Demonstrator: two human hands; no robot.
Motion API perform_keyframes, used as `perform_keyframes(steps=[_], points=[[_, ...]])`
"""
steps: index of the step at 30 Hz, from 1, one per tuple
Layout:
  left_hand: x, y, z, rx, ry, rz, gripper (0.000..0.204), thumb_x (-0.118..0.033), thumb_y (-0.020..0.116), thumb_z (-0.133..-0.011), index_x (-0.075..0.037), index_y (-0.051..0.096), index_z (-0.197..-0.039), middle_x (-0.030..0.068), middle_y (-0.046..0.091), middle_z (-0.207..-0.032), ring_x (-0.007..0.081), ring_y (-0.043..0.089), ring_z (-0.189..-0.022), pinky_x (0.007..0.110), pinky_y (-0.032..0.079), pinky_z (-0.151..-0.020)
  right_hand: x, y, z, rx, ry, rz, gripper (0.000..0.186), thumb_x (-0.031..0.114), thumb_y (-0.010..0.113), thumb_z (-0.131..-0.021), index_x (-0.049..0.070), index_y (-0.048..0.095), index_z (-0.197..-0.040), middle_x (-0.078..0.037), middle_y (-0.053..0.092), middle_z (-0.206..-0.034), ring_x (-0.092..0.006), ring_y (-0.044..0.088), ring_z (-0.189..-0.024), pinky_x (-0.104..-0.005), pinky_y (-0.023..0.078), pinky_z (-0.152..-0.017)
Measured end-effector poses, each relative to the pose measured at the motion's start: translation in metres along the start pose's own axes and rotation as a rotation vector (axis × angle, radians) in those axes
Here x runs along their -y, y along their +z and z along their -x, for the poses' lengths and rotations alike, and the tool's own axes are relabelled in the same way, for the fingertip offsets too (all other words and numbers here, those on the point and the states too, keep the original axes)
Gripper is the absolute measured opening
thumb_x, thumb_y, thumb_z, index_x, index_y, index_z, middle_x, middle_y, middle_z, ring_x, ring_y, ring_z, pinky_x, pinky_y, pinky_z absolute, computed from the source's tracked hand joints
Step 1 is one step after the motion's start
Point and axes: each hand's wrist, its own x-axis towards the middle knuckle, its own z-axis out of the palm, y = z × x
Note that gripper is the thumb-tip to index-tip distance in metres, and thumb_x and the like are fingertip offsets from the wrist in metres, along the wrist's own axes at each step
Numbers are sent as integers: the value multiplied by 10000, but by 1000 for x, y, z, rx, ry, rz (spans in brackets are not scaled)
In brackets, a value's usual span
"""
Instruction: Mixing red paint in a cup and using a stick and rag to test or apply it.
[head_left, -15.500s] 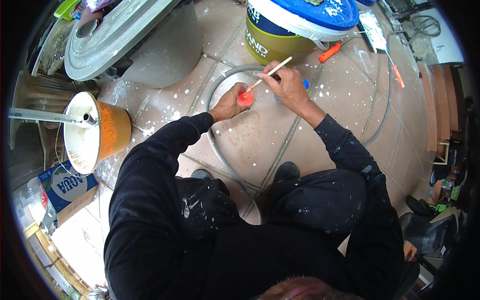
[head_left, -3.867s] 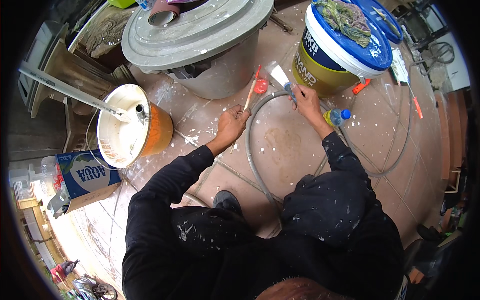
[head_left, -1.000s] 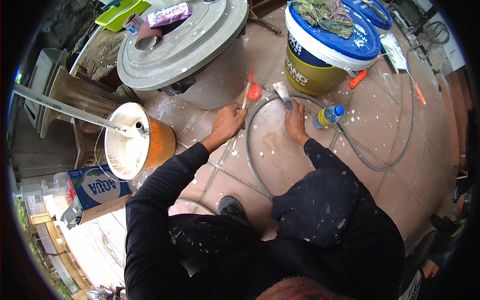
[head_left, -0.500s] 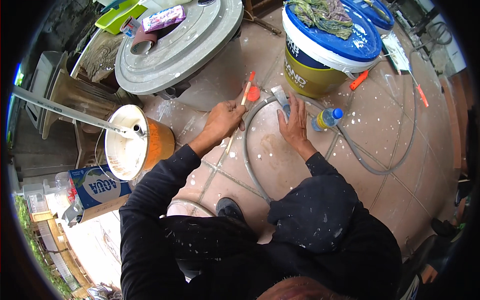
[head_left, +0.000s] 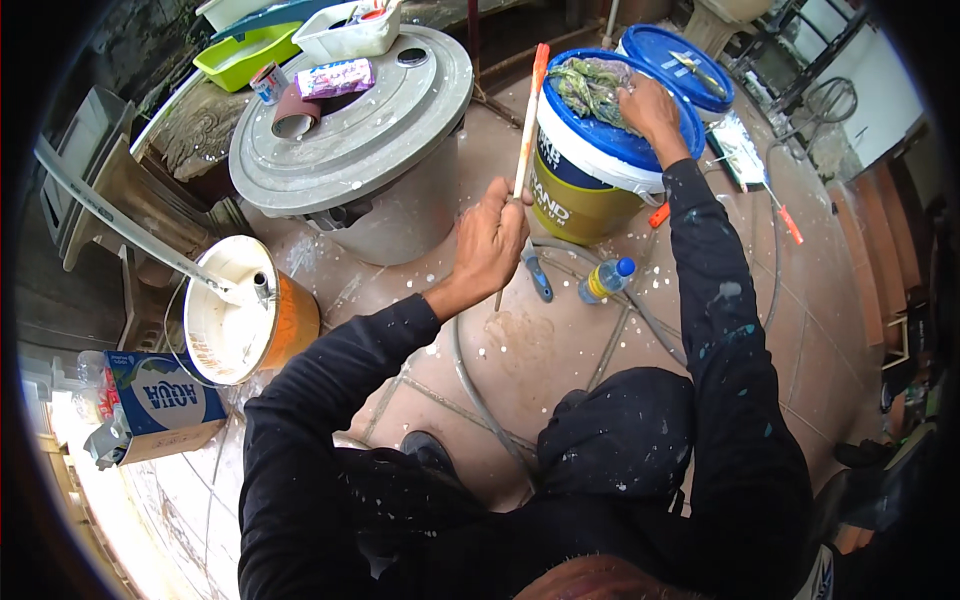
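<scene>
My left hand (head_left: 490, 238) is closed round a slim pale stick (head_left: 526, 140) with an orange-red end, held upright over the floor. Away to the right, my right hand (head_left: 652, 112) reaches onto the blue lid (head_left: 668, 155) of a paint bucket (head_left: 570, 195). Its fingers are closed on the edge of a crumpled, stained rag (head_left: 590, 90) that lies on this lid; the fingertips are partly hidden. Below the bucket, a scraper (head_left: 540, 278) with a blue handle lies on the tiles, its blade partly behind my left hand. Beside it is a small water bottle (head_left: 607, 281) with a blue cap.
A large grey lidded bin (head_left: 400, 190) stands at the far left, bearing trays and small items. Nearer is an orange-sided bucket (head_left: 295, 315) with a pole in it, beside a blue carton (head_left: 165, 400). A grey hose (head_left: 470, 390) curves across the tiles.
My right hand has left the scraper and moved up and right to the rag on the bucket lid. My left hand has raised the stick, which stands more upright.
</scene>
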Motion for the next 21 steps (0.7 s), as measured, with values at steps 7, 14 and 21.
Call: perform_keyframes(steps=[7, 14, 21], points=[[-59, -10, -57, -180, 149, 241, 219, -149, 433, -1013, -26, 614, -1029, 108, 596, -623, 209, 576, -546, 399, 447, -556, 9, -47, -41, -156, 22, -1614, 364, 303, 608, -1029, -36, 710, -1117, -109, 753, -1075, -225, 732, -966, -375, 577, -862], [-95, -37, -64, -161, 267, 460, 228, -214, 380, -1126, -65, 552, -1146, -72, 364, -623, 29, 326, -501, 221, 320, -425, 76, -184, -42, 104, 47, -1710, 307, 249, 644, -1007, -15, 722, -1142, -109, 776, -1061, -243, 752, -891, -384, 599, -841], [-119, -42, -57, -220, 442, 454, 336, -359, 395, -1160, -70, 560, -1111, -81, 341, -608, 15, 283, -501, 220, 235, -455, 155, -158, 33, 456, -55, -1955, 361, 317, 627, -1038, -11, 716, -1161, -131, 772, -1114, -250, 745, -977, -390, 590, -915]])
